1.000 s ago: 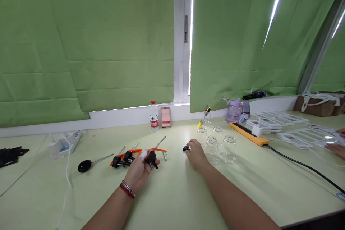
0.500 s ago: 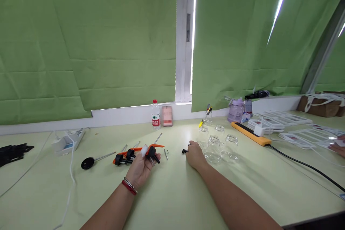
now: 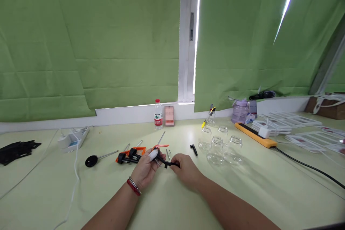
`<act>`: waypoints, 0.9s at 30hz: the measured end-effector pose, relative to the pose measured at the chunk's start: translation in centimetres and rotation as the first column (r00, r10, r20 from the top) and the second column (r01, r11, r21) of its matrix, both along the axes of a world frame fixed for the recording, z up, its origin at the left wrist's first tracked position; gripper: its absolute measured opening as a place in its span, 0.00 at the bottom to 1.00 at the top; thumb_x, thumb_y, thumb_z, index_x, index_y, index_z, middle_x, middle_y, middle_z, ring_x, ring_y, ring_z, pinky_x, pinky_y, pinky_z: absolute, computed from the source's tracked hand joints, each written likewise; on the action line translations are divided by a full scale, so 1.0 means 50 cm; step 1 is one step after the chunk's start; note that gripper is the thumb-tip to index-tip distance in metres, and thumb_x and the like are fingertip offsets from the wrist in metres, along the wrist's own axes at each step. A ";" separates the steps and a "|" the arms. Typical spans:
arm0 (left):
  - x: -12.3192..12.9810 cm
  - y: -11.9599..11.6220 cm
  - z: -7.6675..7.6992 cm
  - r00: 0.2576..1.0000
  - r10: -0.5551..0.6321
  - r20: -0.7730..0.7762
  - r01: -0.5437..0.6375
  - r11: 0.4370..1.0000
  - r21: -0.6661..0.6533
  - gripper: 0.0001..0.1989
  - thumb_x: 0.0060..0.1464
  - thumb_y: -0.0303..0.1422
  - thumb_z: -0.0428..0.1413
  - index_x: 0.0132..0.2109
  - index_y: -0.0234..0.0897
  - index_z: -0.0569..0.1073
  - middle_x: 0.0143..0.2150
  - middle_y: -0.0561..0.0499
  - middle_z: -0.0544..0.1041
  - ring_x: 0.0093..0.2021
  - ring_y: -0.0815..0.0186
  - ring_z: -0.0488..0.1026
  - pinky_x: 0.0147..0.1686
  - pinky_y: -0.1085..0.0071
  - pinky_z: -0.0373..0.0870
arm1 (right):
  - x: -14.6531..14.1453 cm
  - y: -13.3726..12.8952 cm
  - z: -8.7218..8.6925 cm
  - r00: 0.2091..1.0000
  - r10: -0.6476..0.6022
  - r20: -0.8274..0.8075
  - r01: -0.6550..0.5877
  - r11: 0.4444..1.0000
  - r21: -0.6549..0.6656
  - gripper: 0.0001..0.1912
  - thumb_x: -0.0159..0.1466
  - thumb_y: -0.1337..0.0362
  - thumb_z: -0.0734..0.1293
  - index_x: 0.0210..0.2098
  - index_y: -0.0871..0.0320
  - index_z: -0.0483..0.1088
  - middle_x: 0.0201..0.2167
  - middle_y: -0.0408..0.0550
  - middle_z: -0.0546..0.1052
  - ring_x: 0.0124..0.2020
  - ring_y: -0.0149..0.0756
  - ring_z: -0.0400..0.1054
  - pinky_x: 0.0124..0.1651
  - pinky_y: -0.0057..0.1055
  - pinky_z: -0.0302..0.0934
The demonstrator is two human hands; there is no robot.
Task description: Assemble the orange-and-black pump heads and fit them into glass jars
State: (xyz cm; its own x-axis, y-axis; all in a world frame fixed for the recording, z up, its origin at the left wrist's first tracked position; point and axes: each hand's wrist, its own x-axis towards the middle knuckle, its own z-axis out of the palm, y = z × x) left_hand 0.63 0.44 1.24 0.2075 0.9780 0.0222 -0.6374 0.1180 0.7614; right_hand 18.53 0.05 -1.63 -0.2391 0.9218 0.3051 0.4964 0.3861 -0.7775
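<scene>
My left hand (image 3: 147, 169) is closed on an orange-and-black assembly (image 3: 162, 146) that has an orange lever and a thin metal rod slanting up behind it. Its black body is partly hidden by my fingers. My right hand (image 3: 187, 170) pinches a short black angled piece (image 3: 168, 164), whose end meets the black part in my left hand; whether they are joined I cannot tell. Just beyond lie a small metal pin (image 3: 168, 153) and tiny bits. A similar black angled piece (image 3: 193, 150) rests on the table, right of centre. More orange-and-black assemblies (image 3: 131, 155) lie left of my hands.
Several clear glass jars (image 3: 215, 154) stand to the right. A black disc with a rod (image 3: 91, 161) lies left. At the back are a water bottle (image 3: 158, 115) and a purple jug (image 3: 239, 111). A yellow power strip (image 3: 254, 136) and cables cross the right side.
My right hand has come from beside the jars to my left hand, bringing a black angled piece. Another such piece is now uncovered on the table. The view has shifted slightly.
</scene>
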 end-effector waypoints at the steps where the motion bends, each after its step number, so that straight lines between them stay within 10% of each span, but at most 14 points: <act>1: 0.001 -0.001 -0.001 1.000 -0.005 0.008 0.005 1.000 -0.004 0.01 0.54 0.26 0.54 0.35 0.33 0.69 0.33 0.47 0.74 0.39 0.62 0.74 0.46 0.62 0.72 | -0.005 -0.001 -0.004 0.999 0.015 -0.029 -0.015 1.000 -0.026 0.04 0.56 0.64 0.63 0.29 0.58 0.69 0.23 0.41 0.69 0.24 0.29 0.60 0.25 0.25 0.52; 11: 0.019 -0.025 0.014 0.982 -0.029 -0.187 0.043 0.997 0.071 0.08 0.50 0.32 0.58 0.37 0.37 0.68 0.37 0.49 0.73 0.42 0.65 0.71 0.44 0.67 0.67 | -0.011 0.004 -0.007 0.940 0.097 -0.328 -0.158 0.974 -0.165 0.04 0.54 0.67 0.61 0.30 0.57 0.63 0.21 0.39 0.66 0.22 0.28 0.62 0.27 0.26 0.57; 17: 0.009 -0.014 -0.003 0.865 0.120 -0.487 -0.040 0.984 0.171 0.13 0.41 0.26 0.60 0.36 0.38 0.68 0.31 0.56 0.70 0.29 0.72 0.67 0.31 0.74 0.63 | -0.007 0.002 -0.003 0.956 0.107 -0.274 -0.145 0.982 -0.123 0.05 0.53 0.69 0.60 0.31 0.57 0.65 0.22 0.39 0.66 0.23 0.29 0.61 0.27 0.25 0.55; 27: 0.016 -0.017 0.000 0.870 0.082 -0.486 -0.018 0.991 0.134 0.18 0.39 0.27 0.61 0.39 0.39 0.65 0.27 0.59 0.69 0.26 0.71 0.67 0.31 0.72 0.65 | -0.008 0.004 -0.018 0.966 0.100 -0.240 -0.135 0.981 -0.138 0.07 0.53 0.69 0.60 0.32 0.57 0.65 0.23 0.39 0.67 0.24 0.28 0.61 0.28 0.25 0.55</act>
State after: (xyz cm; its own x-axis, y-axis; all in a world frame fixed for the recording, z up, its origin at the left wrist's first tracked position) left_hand 1.44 -0.44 1.24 0.1738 0.9835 0.0497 -0.1814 -0.0177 0.9833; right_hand 18.12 0.28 -2.51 -0.2880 0.9312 0.2235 0.2543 0.2994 -0.9196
